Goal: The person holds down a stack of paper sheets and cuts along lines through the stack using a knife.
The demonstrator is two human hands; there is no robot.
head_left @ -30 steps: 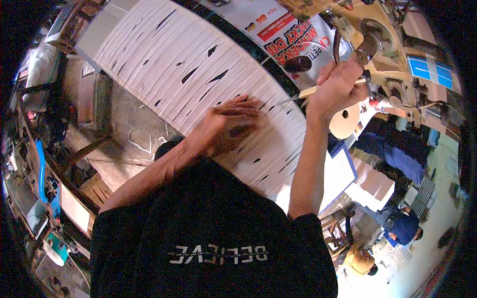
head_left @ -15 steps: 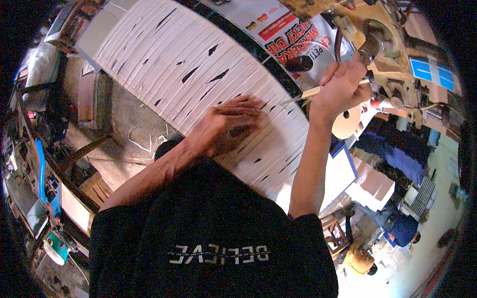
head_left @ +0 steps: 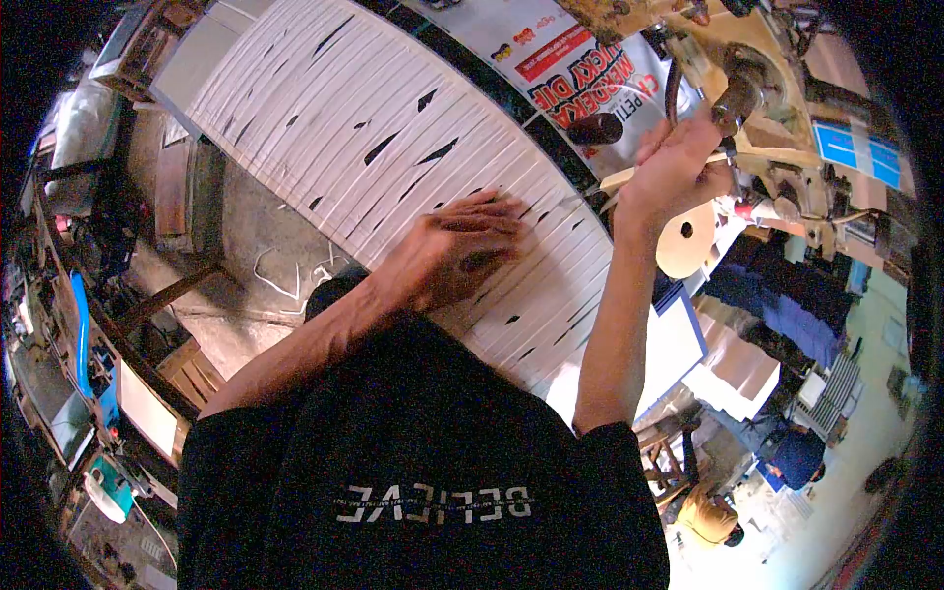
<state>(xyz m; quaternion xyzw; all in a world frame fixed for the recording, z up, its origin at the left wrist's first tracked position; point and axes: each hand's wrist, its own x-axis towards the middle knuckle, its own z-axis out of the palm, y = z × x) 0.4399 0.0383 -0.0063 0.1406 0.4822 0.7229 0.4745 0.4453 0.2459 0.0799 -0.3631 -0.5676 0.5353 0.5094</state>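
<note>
My left hand lies on a long white ribbed sheet, fingers stretched out and close together. Dark slits and gaps run between the sheet's narrow strips. My right hand is closed at the sheet's far right edge, next to a tan machine. What its fingers grip is hidden. A pale wooden bar shows just left of this hand, with a thin pointed piece below it over the sheet. A dark round knob stands near the right hand.
A printed banner lies beyond the sheet. At right are a round disc with a dark centre hole, a white blue-edged panel and a white box. Two people are farther off at lower right. White scraps lie on the floor.
The view has shifted very slightly. Both hands keep nearly the same places and poses, the left on the sheet and the right closed beside the machine.
</note>
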